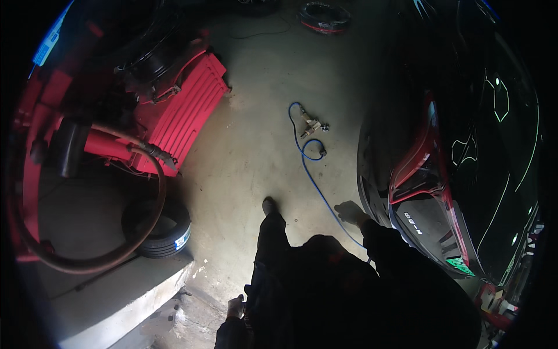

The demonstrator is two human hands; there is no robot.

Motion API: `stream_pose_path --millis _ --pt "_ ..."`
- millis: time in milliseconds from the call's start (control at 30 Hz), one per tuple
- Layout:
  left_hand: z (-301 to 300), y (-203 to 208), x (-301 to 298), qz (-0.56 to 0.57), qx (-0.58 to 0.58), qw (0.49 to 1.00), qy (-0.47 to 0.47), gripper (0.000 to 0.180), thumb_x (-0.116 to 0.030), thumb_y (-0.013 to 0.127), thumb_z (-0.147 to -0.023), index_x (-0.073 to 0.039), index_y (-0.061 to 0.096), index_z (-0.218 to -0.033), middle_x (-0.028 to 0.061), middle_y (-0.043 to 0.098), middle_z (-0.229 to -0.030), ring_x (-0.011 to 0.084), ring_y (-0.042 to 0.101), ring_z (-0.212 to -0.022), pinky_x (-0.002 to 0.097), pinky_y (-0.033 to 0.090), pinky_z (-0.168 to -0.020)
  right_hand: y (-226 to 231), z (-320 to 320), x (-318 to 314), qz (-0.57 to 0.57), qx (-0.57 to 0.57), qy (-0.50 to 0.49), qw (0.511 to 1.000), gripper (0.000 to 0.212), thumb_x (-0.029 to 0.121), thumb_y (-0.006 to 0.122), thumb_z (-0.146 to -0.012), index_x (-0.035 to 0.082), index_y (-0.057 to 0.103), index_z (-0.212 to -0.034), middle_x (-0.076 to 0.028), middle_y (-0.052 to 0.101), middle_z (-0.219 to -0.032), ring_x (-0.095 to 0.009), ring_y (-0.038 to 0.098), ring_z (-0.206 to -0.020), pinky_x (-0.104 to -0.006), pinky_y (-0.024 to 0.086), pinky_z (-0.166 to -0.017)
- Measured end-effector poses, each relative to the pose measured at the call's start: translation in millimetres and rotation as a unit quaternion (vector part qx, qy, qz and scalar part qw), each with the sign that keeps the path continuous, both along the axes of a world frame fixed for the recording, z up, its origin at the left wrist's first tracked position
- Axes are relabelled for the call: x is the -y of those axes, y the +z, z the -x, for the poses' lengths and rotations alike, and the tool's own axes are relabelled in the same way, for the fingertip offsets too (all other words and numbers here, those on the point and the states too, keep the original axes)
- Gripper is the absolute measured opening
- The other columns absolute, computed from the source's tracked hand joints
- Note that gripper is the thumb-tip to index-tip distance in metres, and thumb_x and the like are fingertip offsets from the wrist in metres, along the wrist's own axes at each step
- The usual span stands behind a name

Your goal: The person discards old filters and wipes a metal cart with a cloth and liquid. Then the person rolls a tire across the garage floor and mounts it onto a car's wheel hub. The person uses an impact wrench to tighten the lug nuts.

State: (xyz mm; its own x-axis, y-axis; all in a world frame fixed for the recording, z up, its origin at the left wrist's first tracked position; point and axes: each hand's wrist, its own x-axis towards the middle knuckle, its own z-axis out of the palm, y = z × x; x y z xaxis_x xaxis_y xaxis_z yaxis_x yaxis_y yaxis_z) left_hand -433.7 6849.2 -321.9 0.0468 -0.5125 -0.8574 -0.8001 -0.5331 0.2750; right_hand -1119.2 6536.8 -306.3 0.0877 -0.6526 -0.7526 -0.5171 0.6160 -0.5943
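Fingers (344,208) just beside blue hose (314,180)

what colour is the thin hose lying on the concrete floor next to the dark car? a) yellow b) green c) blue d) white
c, the thin hose is blue, curling across the concrete floor from a small metal fitting toward the right hand beside the dark car.

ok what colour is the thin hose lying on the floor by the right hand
Blue. The hose snakes across the concrete floor near the right hand; the head view shows it clearly.
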Motion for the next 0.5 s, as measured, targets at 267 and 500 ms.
stream_pose_path --millis 267,500 --pt "-19.7 25.0 498.5 0.069 -0.108 0.894 0.43 0.021 -0.023 0.07 -0.102 -0.003 0.068 -0.095 0.0061 0.062 -0.069 0.0167 0.059 -0.055 0.0329 0.045 -0.047 -67.5 21.3 74.5 0.122 -0.007 -0.075 0.99 0.048 0.042 0.072 -0.102 0.006 0.062 -0.071 -0.006 0.061 -0.059 -0.021 0.059 -0.051 -0.041 0.046 -0.053" --pt "174.1 63.6 764.6 0.014 -0.15 0.958 0.244 0.03 -0.027 0.068 -0.107 0.002 0.076 -0.109 0.0075 0.066 -0.072 0.0151 0.058 -0.056 0.0307 0.045 -0.052 -104.9 15.5 196.5 -0.141 -0.041 -0.186 0.972 0.05 0.047 0.068 -0.102 0.001 0.072 -0.082 -0.016 0.072 -0.071 -0.029 0.069 -0.062 -0.0465 0.054 -0.064"
